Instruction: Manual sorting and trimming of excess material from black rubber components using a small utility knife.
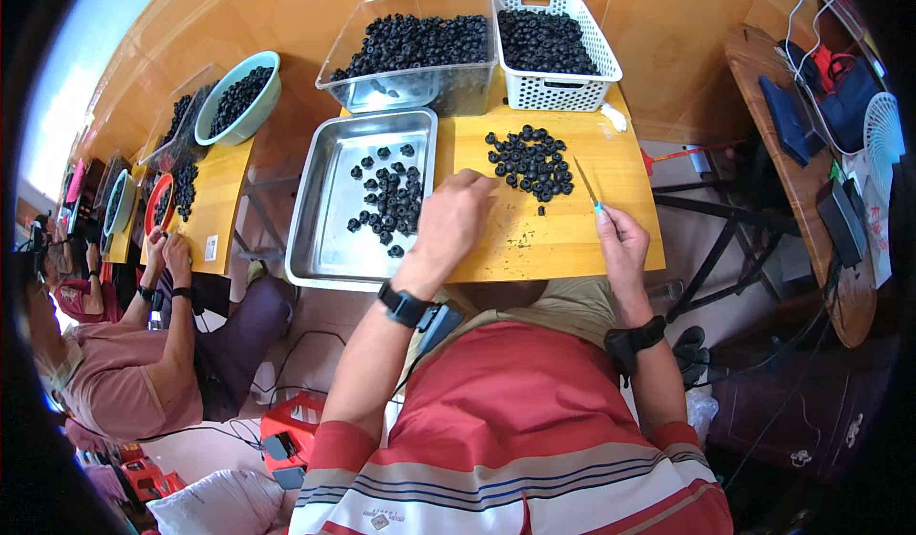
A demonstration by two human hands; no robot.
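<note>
My left hand (pixel 456 216) is over the table between the metal tray (pixel 320 182) and a heap of small black ring-shaped parts (pixel 530 161). Its fingers are loosely bent and somewhat apart, pointing right, and no part shows at their tips. On the right, my right hand (pixel 622 241) is closed round a thin pointed blade-like tool (pixel 586 180) with a light blue band, its tip up beside the heap. One loose black part (pixel 541 211) lies just below the heap. More such parts (pixel 393 196) are scattered in the tray's right half.
A clear plastic bin (pixel 468 92) and a white perforated basket (pixel 558 93), both full of black parts, stand at the table's back. Dark crumbs (pixel 520 241) dot the wood. A co-worker (pixel 143 363) sits at the left table (pixel 234 192); a brown board (pixel 763 106) stands far right.
</note>
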